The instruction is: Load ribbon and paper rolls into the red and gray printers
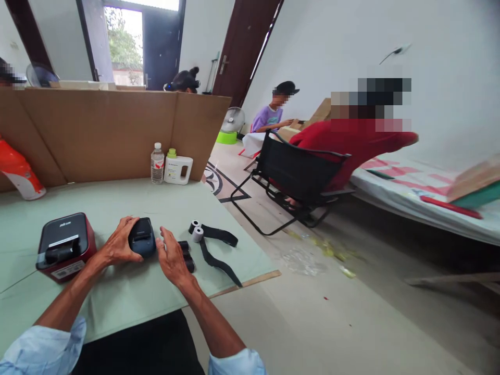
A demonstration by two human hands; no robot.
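A small dark blue label printer (142,239) sits on the pale green tabletop. My left hand (122,244) grips it from the left, thumb at the near side and fingers at the far side. My right hand (172,256) is just right of the printer, fingers stretched out and holding nothing. Partly hidden behind it lie black rolls (189,262). Farther right are two small rolls with white cores, a paper roll (197,234) and a darker roll (192,226), beside unrolled black strips (219,263). A bigger red and black printer (66,245) stands left of my left hand.
A cardboard screen (113,135) runs along the table's back. Before it stand a water bottle (157,164), a white jug (178,169) and a tilted orange bottle (19,169). To the right, a person in red sits in a black folding chair (299,166); another sits beyond.
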